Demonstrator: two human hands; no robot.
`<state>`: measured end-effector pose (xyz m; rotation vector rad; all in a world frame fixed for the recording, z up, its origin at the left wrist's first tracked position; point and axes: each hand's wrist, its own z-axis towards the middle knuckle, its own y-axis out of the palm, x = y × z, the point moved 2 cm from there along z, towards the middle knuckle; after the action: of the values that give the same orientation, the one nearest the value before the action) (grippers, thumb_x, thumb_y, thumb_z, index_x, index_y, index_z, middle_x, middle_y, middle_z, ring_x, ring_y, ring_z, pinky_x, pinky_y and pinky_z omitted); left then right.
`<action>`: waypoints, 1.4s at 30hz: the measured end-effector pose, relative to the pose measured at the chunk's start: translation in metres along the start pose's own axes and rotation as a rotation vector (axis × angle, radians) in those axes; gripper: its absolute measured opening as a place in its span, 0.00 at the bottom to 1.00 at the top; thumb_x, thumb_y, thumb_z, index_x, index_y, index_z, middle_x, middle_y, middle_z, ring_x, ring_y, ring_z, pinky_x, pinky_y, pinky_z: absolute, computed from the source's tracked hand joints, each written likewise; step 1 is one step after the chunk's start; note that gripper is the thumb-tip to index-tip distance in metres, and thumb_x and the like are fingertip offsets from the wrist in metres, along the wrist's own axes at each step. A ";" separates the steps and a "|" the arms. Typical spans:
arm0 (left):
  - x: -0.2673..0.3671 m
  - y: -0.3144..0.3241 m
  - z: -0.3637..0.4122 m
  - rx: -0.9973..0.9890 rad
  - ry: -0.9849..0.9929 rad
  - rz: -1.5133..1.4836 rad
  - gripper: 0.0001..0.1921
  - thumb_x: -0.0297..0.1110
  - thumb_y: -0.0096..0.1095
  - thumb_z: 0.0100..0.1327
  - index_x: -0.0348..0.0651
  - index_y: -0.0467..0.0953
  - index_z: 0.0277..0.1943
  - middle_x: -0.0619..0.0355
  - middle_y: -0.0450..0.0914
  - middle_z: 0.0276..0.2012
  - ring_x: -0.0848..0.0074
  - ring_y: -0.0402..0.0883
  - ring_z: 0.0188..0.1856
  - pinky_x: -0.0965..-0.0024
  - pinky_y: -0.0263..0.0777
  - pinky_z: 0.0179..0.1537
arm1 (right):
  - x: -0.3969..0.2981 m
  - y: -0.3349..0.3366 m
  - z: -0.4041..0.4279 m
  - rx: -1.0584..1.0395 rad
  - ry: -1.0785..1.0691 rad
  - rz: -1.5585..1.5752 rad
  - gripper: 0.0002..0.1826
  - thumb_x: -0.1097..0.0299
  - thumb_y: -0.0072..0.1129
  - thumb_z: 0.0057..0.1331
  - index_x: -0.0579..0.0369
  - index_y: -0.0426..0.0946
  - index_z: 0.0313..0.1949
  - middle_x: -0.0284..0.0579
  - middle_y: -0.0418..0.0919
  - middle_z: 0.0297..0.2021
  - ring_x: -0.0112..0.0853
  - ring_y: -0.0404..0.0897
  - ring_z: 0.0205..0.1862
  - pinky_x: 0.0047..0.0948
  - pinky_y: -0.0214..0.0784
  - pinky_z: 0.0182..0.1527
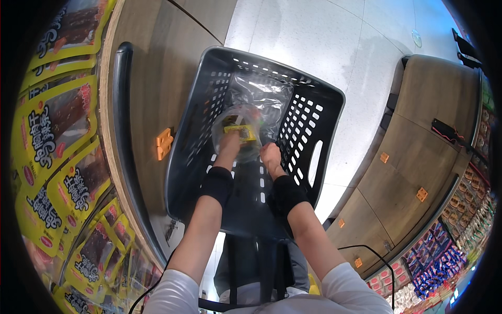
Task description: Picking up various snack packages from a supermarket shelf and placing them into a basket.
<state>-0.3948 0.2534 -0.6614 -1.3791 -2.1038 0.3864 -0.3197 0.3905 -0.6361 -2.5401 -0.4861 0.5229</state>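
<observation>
Both hands reach down into a black plastic basket (251, 219) with slotted walls. A clear plastic bag (245, 112) stands open at its middle, with a small yellow packet (246, 132) showing inside. My left hand (231, 143) is in the bag's mouth at that packet; its fingertips are hidden, so I cannot tell whether it grips it. My right hand (270, 153), fingers curled, is at the bag's right edge and seems to pinch the film. More crumpled clear plastic film (266, 92) lies at the far end of the basket. A black band wraps each wrist.
Yellow snack packets (59, 121) fill the shelf on the left, behind a wooden edge and a black rail (124, 117). Wooden cabinets (415, 137) with orange hinge-like pieces stand on the right, beside small packaged goods (435, 255). A pale tiled floor (306, 35) lies beyond the basket.
</observation>
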 end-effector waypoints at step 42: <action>0.131 -0.203 -0.427 0.773 0.436 -0.186 0.14 0.31 0.54 0.44 0.43 0.70 0.38 0.52 0.74 0.33 0.61 0.73 0.37 0.64 0.68 0.35 | -0.051 -0.218 -0.320 -0.704 -0.654 0.166 0.09 0.69 0.39 0.59 0.59 0.65 0.36 0.39 0.70 0.26 0.27 0.73 0.27 0.23 0.68 0.27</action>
<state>-0.3185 0.2540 -0.1766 -0.7209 -1.4634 0.6620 -0.2727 0.4189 -0.2493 -3.0387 -0.7978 1.4890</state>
